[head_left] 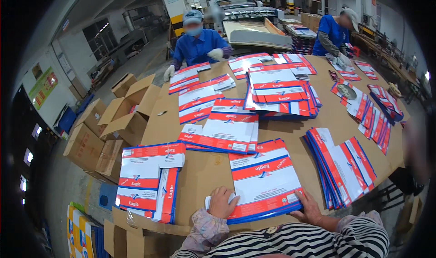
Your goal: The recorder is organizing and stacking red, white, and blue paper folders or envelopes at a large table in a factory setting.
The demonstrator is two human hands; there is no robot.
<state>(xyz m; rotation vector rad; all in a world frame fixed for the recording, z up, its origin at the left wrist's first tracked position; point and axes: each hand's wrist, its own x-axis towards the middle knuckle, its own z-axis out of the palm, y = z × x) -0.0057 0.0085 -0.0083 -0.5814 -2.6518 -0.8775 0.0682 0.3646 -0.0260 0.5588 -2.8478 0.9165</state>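
In front of me lies a neat stack of flat printed carton sheets (265, 181), red, white and blue. My left hand (222, 202) is at its lower left edge, fingers curled over a white flap. Around the lower right corner is my right hand (309, 208), fingers along the edge and thumb low. Both hands appear closed on the stack; their undersides are hidden. To the left sits another stack of carton sheets (147, 178). On the right, a fanned, tilted pile (340, 167) rests close to my right hand. More sheets (234, 126) overlap just beyond my stack.
The brown table (200, 176) carries a taller pile of sheets (277, 85) farther back. Two co-workers in blue, one (197, 44) across the table and one (334, 35) at far right, wear gloves. Open cardboard boxes (122, 108) stand on the floor at left.
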